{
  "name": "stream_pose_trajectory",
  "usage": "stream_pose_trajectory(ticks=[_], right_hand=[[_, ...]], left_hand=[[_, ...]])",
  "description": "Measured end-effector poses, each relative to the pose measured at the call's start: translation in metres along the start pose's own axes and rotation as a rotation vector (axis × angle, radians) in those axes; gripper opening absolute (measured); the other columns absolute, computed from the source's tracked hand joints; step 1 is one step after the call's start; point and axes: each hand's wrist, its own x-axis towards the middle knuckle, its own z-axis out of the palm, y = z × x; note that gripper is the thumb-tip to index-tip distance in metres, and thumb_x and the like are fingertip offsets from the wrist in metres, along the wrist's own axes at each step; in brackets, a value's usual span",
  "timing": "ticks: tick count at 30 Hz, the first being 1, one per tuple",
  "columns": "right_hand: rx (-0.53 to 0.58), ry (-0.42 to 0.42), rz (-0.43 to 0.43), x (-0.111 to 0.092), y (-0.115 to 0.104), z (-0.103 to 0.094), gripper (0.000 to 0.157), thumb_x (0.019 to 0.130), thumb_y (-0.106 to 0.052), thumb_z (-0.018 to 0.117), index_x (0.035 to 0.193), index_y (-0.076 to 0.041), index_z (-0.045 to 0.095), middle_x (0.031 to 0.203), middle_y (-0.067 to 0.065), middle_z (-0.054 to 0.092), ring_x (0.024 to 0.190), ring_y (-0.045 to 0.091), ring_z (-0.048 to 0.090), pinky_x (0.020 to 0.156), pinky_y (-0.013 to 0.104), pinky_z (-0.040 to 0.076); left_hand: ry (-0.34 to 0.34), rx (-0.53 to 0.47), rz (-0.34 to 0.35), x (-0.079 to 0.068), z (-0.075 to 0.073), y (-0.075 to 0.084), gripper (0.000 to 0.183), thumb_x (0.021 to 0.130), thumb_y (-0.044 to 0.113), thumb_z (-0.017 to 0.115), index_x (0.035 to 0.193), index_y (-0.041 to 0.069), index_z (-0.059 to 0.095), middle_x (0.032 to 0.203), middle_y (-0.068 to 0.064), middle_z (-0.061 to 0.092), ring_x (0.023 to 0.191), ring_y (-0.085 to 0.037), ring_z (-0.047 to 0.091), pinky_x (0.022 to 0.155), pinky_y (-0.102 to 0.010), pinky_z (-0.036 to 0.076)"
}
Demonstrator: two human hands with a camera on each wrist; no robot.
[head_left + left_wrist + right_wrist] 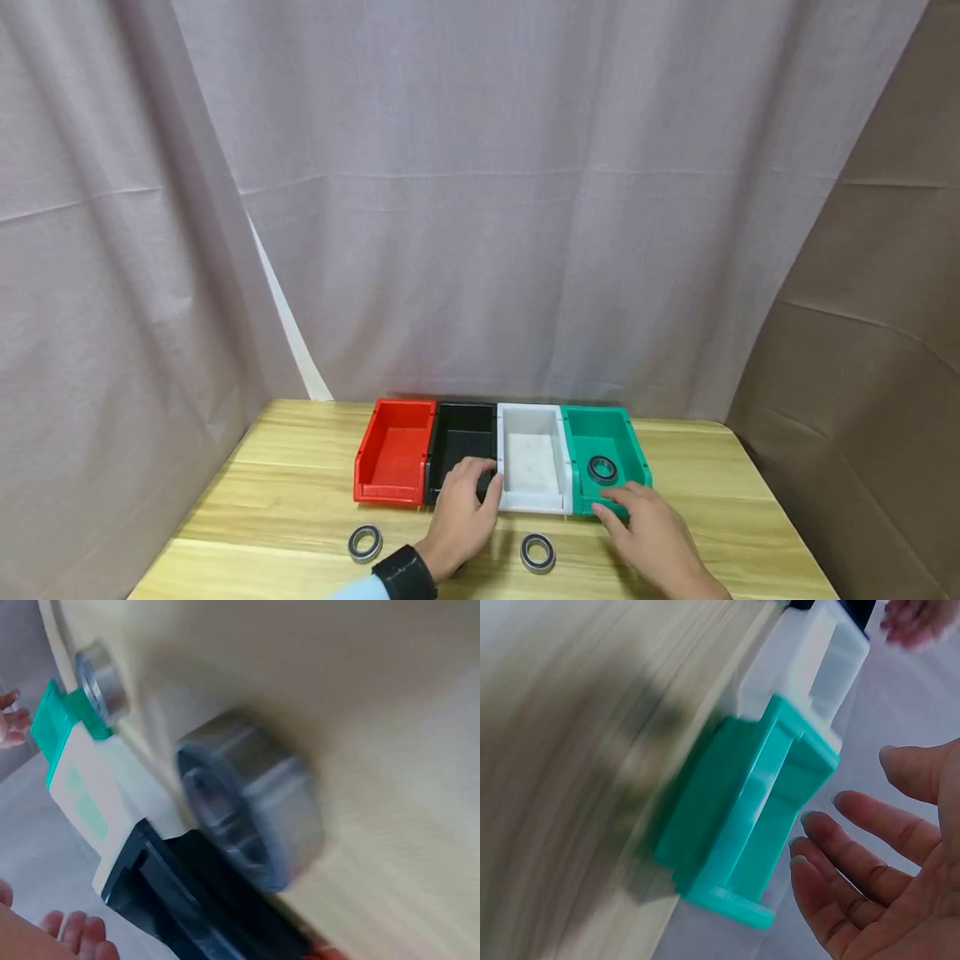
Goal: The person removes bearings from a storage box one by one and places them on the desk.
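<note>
Four bins; three bearings visible. Left hand state unclear; right hand fingers relaxed, empty.

The person works with two bare hands — the left hand wears a broad black band around the wrist, with the edge of a pale blue sleeve showing just behind it — while the right hand shows no ring, band or sleeve.
</note>
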Motion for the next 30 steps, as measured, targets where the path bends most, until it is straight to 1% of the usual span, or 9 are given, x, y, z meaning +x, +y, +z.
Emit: stream_pose_trajectory(ticks=[3,6,10,15,19,21,24,27,30], right_hand=[[-0.007,0.02,0.026,-0.003,0.01,-0.001,0.025,0.095,-0.03,0.081,0.112,-0.011,0.082,0.102,-0.002,0.076,0.104,0.027,0.073,0.087,0.051,0.061],[-0.002,0.045,0.039,-0.004,0.016,-0.002,0.024,0.095,-0.028,0.082,0.11,-0.01,0.082,0.1,-0.001,0.076,0.102,0.026,0.072,0.086,0.051,0.061],[0.002,0.053,0.04,-0.003,0.017,-0.002,0.025,0.095,-0.028,0.082,0.11,-0.008,0.081,0.102,0.002,0.076,0.103,0.027,0.072,0.088,0.052,0.061],[-0.008,0.061,0.041,-0.002,0.016,-0.003,0.026,0.094,-0.029,0.082,0.11,-0.007,0.081,0.103,0.004,0.077,0.104,0.03,0.073,0.09,0.054,0.06],[-0.007,0.073,0.036,-0.001,0.018,-0.004,0.028,0.094,-0.029,0.082,0.111,-0.007,0.08,0.107,0.007,0.078,0.109,0.036,0.073,0.093,0.059,0.059],[-0.007,0.073,0.033,-0.001,0.02,-0.005,0.029,0.095,-0.03,0.082,0.111,-0.006,0.08,0.109,0.008,0.078,0.112,0.039,0.072,0.095,0.061,0.058],[-0.009,0.073,0.03,-0.002,0.022,-0.007,0.031,0.095,-0.031,0.082,0.112,-0.006,0.08,0.111,0.01,0.079,0.114,0.042,0.072,0.096,0.063,0.057],[-0.012,0.07,0.033,-0.002,0.025,-0.009,0.032,0.095,-0.031,0.081,0.113,-0.005,0.08,0.112,0.01,0.079,0.114,0.042,0.072,0.095,0.063,0.057],[-0.017,0.062,0.04,-0.003,0.026,-0.01,0.033,0.095,-0.032,0.081,0.114,-0.005,0.08,0.11,0.008,0.078,0.111,0.04,0.072,0.092,0.062,0.058]], left_hand=[[-0.011,0.025,0.054,-0.014,-0.008,-0.008,0.025,0.103,0.026,0.067,0.122,0.012,0.075,0.121,0.002,0.074,0.117,-0.02,0.068,0.102,-0.045,0.055],[-0.019,0.044,0.092,-0.022,-0.015,-0.012,0.025,0.102,0.024,0.07,0.123,0.012,0.075,0.121,0.003,0.074,0.116,-0.019,0.068,0.101,-0.044,0.056],[-0.057,0.051,0.104,-0.024,-0.022,-0.011,0.027,0.103,0.025,0.068,0.126,0.012,0.073,0.124,0.002,0.073,0.119,-0.02,0.068,0.102,-0.045,0.056],[-0.095,0.05,0.09,-0.023,-0.023,-0.008,0.028,0.105,0.026,0.066,0.128,0.012,0.072,0.127,0.002,0.073,0.121,-0.021,0.067,0.104,-0.046,0.056],[-0.082,0.05,0.106,-0.023,-0.018,-0.006,0.027,0.104,0.025,0.066,0.127,0.012,0.072,0.126,0.002,0.073,0.12,-0.02,0.067,0.104,-0.045,0.056],[-0.061,0.043,0.127,-0.022,-0.014,-0.005,0.026,0.104,0.022,0.067,0.126,0.011,0.073,0.124,0.002,0.073,0.118,-0.02,0.067,0.102,-0.044,0.057],[-0.025,0.033,0.176,-0.019,-0.006,-0.002,0.026,0.102,0.02,0.068,0.125,0.008,0.073,0.121,-0.001,0.074,0.114,-0.02,0.068,0.099,-0.041,0.057],[-0.011,0.043,0.208,-0.012,0.006,0.005,0.027,0.103,0.021,0.067,0.126,0.008,0.072,0.121,-0.002,0.074,0.113,-0.02,0.068,0.098,-0.04,0.057],[-0.03,0.072,0.194,0.0,0.019,0.017,0.029,0.104,0.023,0.063,0.128,0.009,0.07,0.124,-0.004,0.073,0.117,-0.02,0.068,0.101,-0.04,0.056]])
